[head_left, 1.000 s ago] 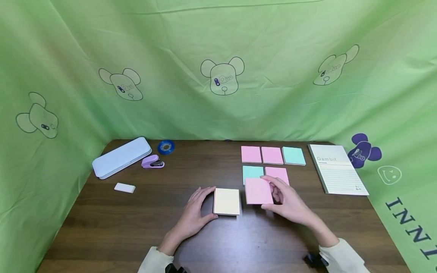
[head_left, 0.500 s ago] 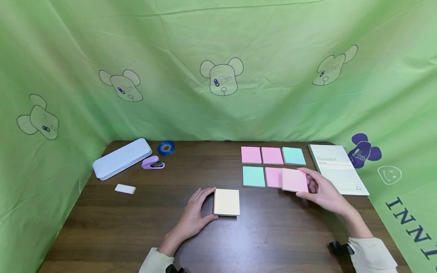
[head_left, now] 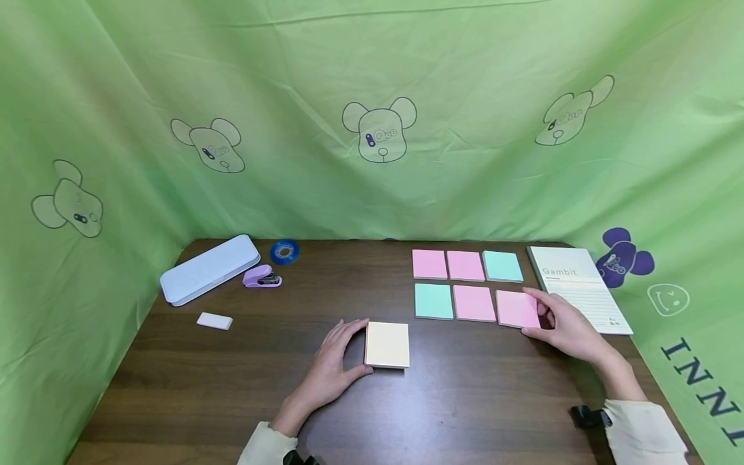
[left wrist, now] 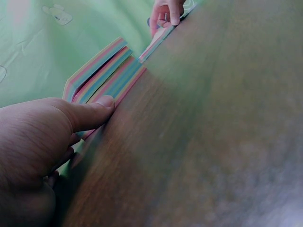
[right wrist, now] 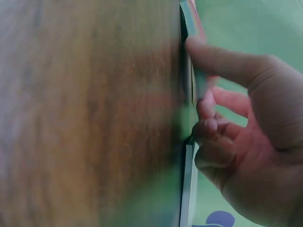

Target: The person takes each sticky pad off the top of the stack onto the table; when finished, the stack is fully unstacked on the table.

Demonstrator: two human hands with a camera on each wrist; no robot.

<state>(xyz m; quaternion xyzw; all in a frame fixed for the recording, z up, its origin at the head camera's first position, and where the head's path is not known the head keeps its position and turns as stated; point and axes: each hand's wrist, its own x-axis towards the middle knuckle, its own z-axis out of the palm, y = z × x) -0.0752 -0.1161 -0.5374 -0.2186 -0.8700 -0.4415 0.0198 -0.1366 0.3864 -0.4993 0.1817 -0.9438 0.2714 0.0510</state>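
Note:
My left hand [head_left: 331,361] grips the left side of a stack of sticky note pads [head_left: 387,345] with a cream sheet on top; the left wrist view shows its thumb against their striped edges [left wrist: 125,78]. My right hand [head_left: 566,329] pinches a pink sticky note pad [head_left: 517,309] by its right side, at the right end of the front row. In the right wrist view the thumb [right wrist: 222,59] lies along this pad's edge. To its left are another pink pad [head_left: 473,303] and a mint pad [head_left: 433,301].
Behind them runs a row of two pink pads [head_left: 429,264] and a mint pad [head_left: 502,266]. A Gambit notepad [head_left: 575,284] lies at the right. On the left are a pale blue case [head_left: 210,268], a purple stapler [head_left: 261,276], blue tape [head_left: 284,251] and a white eraser [head_left: 214,320].
My right hand has carried the pink pad rightward from beside the stack to the right end of the front row, down close to the table. My left hand has stayed at the stack.

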